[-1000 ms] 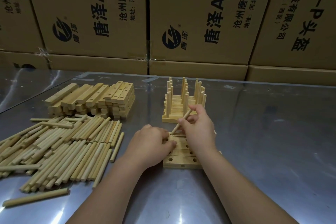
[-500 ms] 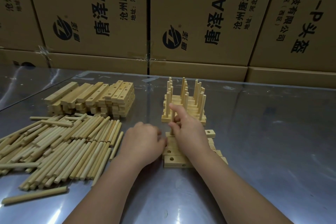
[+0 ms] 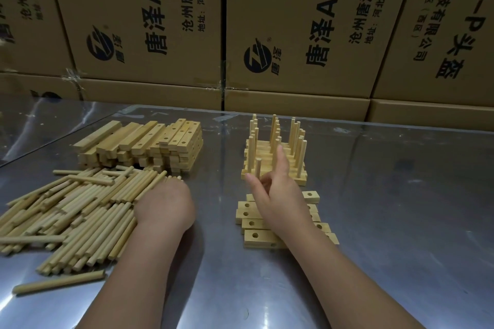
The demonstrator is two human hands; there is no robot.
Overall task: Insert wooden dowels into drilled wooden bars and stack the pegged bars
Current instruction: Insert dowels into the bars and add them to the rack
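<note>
Wooden dowel (image 3: 258,168) upright beside spread, empty right fingers (image 3: 281,155); left fingers (image 3: 171,184) on dowel pile (image 3: 80,208), grip unclear.

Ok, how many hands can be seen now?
2. The left hand rests on the dowel pile; the right hand hovers open over the drilled bars. None seems hidden.

This looks like a warehouse or packing workshop. Printed cardboard cartons (image 3: 160,21) are stacked into a wall from ten to two o'clock, behind a shiny sheet-metal worktable (image 3: 401,195). Bulk piles of identical dowels (image 3: 74,211) at nine o'clock and drilled bars (image 3: 149,144) at eleven point to batch assembly.
</note>
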